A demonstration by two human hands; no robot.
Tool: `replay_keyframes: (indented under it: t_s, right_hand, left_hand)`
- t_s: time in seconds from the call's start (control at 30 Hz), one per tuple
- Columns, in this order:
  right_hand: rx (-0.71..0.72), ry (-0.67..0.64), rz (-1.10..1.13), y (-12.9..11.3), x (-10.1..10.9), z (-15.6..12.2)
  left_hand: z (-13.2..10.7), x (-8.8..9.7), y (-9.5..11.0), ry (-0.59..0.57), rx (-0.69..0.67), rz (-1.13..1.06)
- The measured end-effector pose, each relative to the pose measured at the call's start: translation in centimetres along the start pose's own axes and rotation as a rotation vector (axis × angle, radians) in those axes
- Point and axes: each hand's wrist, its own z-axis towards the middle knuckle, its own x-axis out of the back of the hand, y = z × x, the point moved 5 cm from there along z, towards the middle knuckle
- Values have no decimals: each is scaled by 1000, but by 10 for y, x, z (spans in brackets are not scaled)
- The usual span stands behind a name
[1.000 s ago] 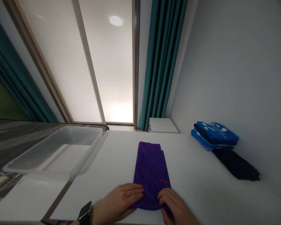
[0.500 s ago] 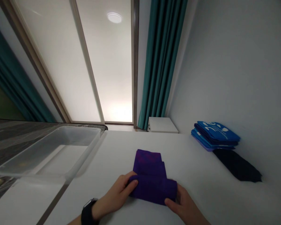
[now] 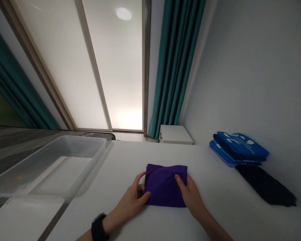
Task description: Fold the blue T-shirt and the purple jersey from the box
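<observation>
A purple cloth point(image 3: 164, 184), folded into a small rectangle, lies on the white table point(image 3: 130, 157) in front of me. My left hand point(image 3: 132, 197) grips its left edge, thumb under and fingers pinched on the fold. My right hand point(image 3: 190, 194) holds the right edge, thumb pressed on top of the cloth. A dark watch point(image 3: 99, 230) sits on my left wrist.
A clear plastic tub point(image 3: 52, 164) stands at the table's left. A stack of folded blue cloths point(image 3: 238, 152) and a dark folded cloth point(image 3: 266, 187) lie at the right by the wall. A small white cabinet point(image 3: 175, 134), teal curtains and a frosted window are behind.
The long purple cloth was folded away from me: both hands lifted its near end and laid it over the far half, so it is now a short rectangle.
</observation>
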Motion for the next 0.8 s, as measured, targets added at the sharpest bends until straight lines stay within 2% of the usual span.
replay_keyframes:
  t_s: [0.1, 0.2, 0.33, 0.4, 0.53, 0.67, 0.73, 0.8]
  right_hand:
    - [-33, -68, 68, 3, -9, 18]
    - [-219, -158, 194, 12, -17, 28]
    - [-372, -256, 332, 10, -21, 35]
    - [-368, -285, 331, 2, -20, 38]
    - [-274, -344, 413, -10, -24, 42]
    - [-308, -354, 357, 4, -34, 48]
    - [-326, -322, 268, 13, -37, 54]
    - [-320, -316, 213, 17, -38, 58]
  left_hand:
    - [1, 0, 0, 44, -16, 215]
    - [-2, -1, 5, 58, -38, 441]
    - [-7, -1, 12, 31, -29, 531]
    - [-8, 0, 14, 31, -26, 542]
    - [-12, -3, 15, 33, -46, 571]
    - [-17, -3, 14, 66, -28, 582]
    - [-14, 5, 16, 78, -22, 581]
    - [-4, 21, 20, 106, -28, 575]
